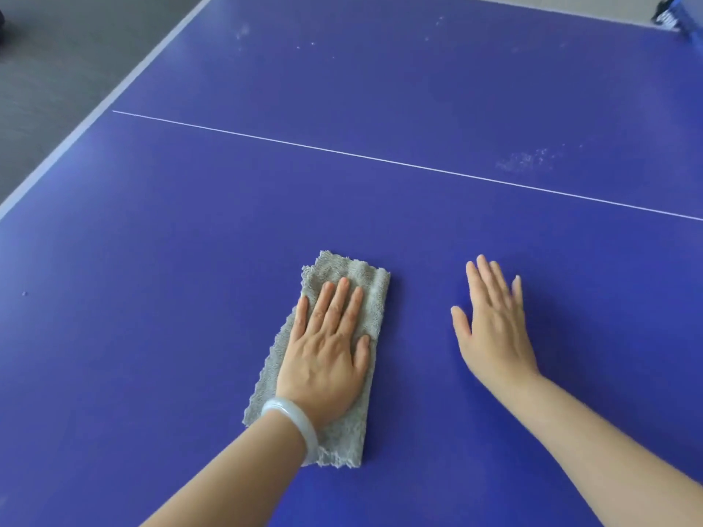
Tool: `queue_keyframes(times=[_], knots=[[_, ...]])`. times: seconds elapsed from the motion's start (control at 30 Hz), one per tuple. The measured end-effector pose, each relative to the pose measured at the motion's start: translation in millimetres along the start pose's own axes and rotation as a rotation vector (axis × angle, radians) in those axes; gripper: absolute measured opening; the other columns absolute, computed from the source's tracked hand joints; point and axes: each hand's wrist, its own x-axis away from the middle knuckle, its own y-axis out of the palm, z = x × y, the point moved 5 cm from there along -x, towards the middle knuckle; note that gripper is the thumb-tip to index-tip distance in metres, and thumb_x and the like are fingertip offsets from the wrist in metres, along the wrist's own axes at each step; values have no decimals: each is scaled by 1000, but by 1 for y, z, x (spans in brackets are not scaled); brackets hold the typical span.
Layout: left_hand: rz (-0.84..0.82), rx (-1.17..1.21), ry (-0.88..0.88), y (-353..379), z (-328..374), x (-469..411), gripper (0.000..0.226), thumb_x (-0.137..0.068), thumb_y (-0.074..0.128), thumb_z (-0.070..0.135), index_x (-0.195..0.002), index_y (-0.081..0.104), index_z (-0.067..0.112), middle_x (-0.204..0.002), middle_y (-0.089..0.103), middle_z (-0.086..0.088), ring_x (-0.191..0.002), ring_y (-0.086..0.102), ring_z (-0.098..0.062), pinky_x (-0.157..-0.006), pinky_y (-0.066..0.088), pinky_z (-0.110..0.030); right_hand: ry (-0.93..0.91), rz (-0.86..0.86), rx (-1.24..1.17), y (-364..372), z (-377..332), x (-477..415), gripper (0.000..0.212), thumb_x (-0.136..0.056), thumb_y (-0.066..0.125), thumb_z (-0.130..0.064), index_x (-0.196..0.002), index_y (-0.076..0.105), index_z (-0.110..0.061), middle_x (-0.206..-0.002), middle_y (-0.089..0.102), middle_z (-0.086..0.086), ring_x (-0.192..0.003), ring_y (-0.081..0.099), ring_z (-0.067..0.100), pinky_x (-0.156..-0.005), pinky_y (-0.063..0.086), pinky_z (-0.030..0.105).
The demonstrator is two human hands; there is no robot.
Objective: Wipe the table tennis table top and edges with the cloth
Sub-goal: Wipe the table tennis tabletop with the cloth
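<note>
A blue table tennis table [182,230] fills the view, with a thin white centre line running from the left to the right. A folded grey fluffy cloth [344,283] lies flat on it near the middle front. My left hand [327,351], a pale bangle on its wrist, presses flat on the cloth with straight fingers. My right hand [494,321] is spread flat over the bare blue surface to the right of the cloth, fingers straight, holding nothing.
Whitish dusty smudges [527,159] sit beyond the centre line at the right, and fainter specks [243,32] lie at the far left. The table's white-lined left edge [95,108] borders a dark grey floor. Part of a net post [673,13] shows at the top right.
</note>
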Motion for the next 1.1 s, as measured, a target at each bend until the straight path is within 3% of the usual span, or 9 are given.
queue_keyframes(times=[0.2,0.4,0.53,0.63,0.73,0.83,0.93,1.0,1.1], knots=[[30,28,22,2,3,-1,64,-99,20,46,-159,14,24,-166,8,5,-153,-4,-13,-124,-1,-43,165,50,101,24,-7,110,73,-103,1,-44,-150,35,1,-158,31,17,-147,32,31,-118,26,56],[30,39,-76,8,30,13,65,-98,19,39,-159,6,22,-166,-2,3,-152,-13,-17,-123,-9,-43,177,31,98,26,-7,104,65,-99,17,-37,-152,32,-2,-161,27,13,-150,25,26,-121,22,54],[-7,106,218,32,111,83,67,-95,40,35,-157,24,17,-165,17,-3,-153,5,-22,-122,12,-49,172,62,-51,23,-4,105,69,-98,12,-42,-154,30,-6,-163,23,8,-152,17,18,-125,10,47],[-56,110,381,33,96,121,66,-96,42,38,-157,23,23,-165,16,4,-153,7,-17,-120,12,-46,164,49,-110,22,-2,107,70,-97,10,-44,-155,26,-9,-164,17,4,-153,10,15,-126,2,42],[24,-15,241,11,13,105,62,-99,33,42,-158,18,30,-165,12,10,-153,1,-12,-123,4,-47,156,58,-123,22,-1,107,66,-99,18,-42,-156,26,-10,-165,17,5,-153,11,17,-126,1,42],[56,-89,-138,-17,-76,81,59,-101,24,43,-158,13,31,-166,8,10,-153,-1,-11,-123,-5,-48,152,54,-78,24,-2,105,66,-101,18,-44,-156,25,-9,-165,17,7,-154,11,20,-125,1,43],[85,12,-410,-16,-73,85,61,-102,22,38,-159,6,24,-167,-1,5,-153,-7,-16,-123,-7,-46,152,45,-35,27,-3,106,63,-104,28,-41,-157,23,-8,-165,16,8,-154,10,23,-125,2,46],[130,57,-390,0,-16,104,63,-101,20,36,-159,2,21,-167,-4,1,-153,-10,-19,-123,-6,-45,159,30,-19,27,-4,105,65,-103,31,-42,-157,20,-9,-166,14,8,-154,8,22,-125,1,46],[114,105,-57,30,88,163,65,-98,31,36,-159,13,20,-167,7,0,-153,-2,-20,-122,4,-48,157,24,-37,25,-4,105,64,-103,33,-41,-157,20,-9,-166,13,7,-154,7,21,-125,-1,45]])
